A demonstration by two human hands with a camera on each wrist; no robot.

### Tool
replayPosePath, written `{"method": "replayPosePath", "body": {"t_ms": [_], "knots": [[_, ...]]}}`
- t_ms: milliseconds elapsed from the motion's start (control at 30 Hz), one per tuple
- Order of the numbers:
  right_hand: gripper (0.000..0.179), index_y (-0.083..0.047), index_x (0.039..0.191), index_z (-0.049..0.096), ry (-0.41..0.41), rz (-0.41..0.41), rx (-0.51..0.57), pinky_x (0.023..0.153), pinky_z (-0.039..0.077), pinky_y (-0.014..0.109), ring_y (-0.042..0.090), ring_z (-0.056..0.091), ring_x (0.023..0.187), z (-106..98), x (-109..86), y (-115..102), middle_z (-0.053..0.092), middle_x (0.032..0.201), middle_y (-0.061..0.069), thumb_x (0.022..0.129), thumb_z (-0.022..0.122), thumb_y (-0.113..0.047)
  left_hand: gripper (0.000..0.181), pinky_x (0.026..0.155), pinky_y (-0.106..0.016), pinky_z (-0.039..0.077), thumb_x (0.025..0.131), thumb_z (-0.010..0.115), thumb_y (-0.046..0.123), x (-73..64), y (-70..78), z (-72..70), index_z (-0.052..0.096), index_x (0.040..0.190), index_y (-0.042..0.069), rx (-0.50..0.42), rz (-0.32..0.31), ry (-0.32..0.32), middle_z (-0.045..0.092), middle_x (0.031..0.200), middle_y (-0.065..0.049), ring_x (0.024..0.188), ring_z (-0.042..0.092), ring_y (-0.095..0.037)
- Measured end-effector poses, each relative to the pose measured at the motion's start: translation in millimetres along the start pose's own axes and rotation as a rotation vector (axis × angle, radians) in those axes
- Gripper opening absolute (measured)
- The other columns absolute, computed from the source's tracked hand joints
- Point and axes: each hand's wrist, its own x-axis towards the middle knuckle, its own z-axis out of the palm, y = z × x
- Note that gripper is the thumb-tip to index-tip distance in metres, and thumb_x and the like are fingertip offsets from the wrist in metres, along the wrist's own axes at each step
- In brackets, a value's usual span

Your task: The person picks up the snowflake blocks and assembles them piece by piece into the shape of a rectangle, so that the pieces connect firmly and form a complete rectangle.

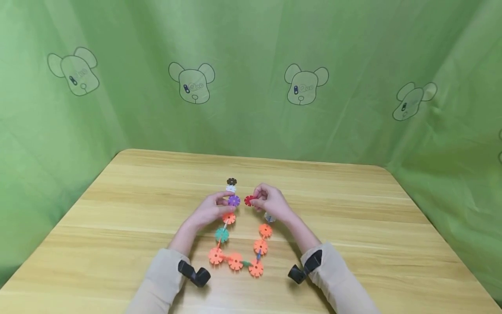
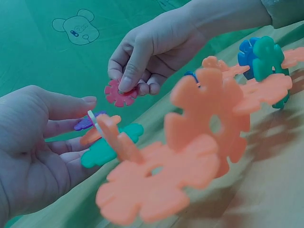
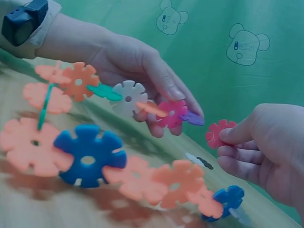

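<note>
My left hand [image 1: 209,209] grips one end of a chain of interlocking flower-shaped plastic discs, beside its purple disc [image 1: 234,200]. In the right wrist view, the thumb lies against a pink disc [image 3: 172,113] just behind the purple one. My right hand [image 1: 272,203] pinches a red flower disc [image 1: 249,200] between thumb and fingers. A small gap separates the red disc from the purple one. The chain bends in a U toward me, through a teal disc [image 1: 222,235] and several orange discs [image 1: 235,261]. Its other end, with a blue disc [image 3: 229,199], lies under my right forearm.
A brown disc [image 1: 232,181] and a white disc [image 1: 230,189] lie on the wooden table [image 1: 333,192] beyond my left hand. A green curtain [image 1: 251,122] with mouse-like prints hangs behind the table and along its sides.
</note>
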Motion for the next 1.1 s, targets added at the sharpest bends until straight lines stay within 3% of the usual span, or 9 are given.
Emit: {"method": "replayPosePath", "body": {"t_ms": [367, 800, 1100], "knots": [[0.014, 0.0, 0.094, 0.062, 0.034, -0.045, -0.039, 0.061, 0.054, 0.031, 0.022, 0.062, 0.066, 10.6, -6.2, 6.9, 0.063, 0.077, 0.007, 0.08, 0.066, 0.003, 0.056, 0.074, -0.03, 0.049, 0.084, 0.066, 0.013, -0.5, -1.6, 5.6, 0.045, 0.134, 0.001, 0.015, 0.005, 0.014, 0.059, 0.099, -0.014, 0.082, 0.057, -0.02], [0.008, -0.004, 0.084, 0.064, 0.071, -0.109, -0.146, 0.063, 0.052, 0.028, 0.017, 0.06, 0.066, 14.0, -7.4, 4.7, 0.065, 0.076, 0.004, 0.08, 0.067, 0.001, 0.057, 0.069, -0.029, 0.049, 0.084, 0.066, 0.013, 1.6, -0.2, 11.1, 0.044, 0.135, 0.002, 0.024, 0.012, 0.038, 0.059, 0.094, -0.011, 0.078, 0.056, -0.019], [0.008, -0.004, 0.079, 0.066, 0.079, -0.136, -0.117, 0.066, 0.053, 0.027, 0.014, 0.062, 0.069, 14.9, -7.0, 7.1, 0.067, 0.078, 0.008, 0.078, 0.068, 0.004, 0.05, 0.073, -0.029, 0.05, 0.084, 0.065, 0.01, 1.4, 0.5, 12.5, 0.046, 0.129, 0.0, -0.007, 0.015, 0.022, 0.061, 0.097, -0.012, 0.08, 0.059, -0.018]]}}
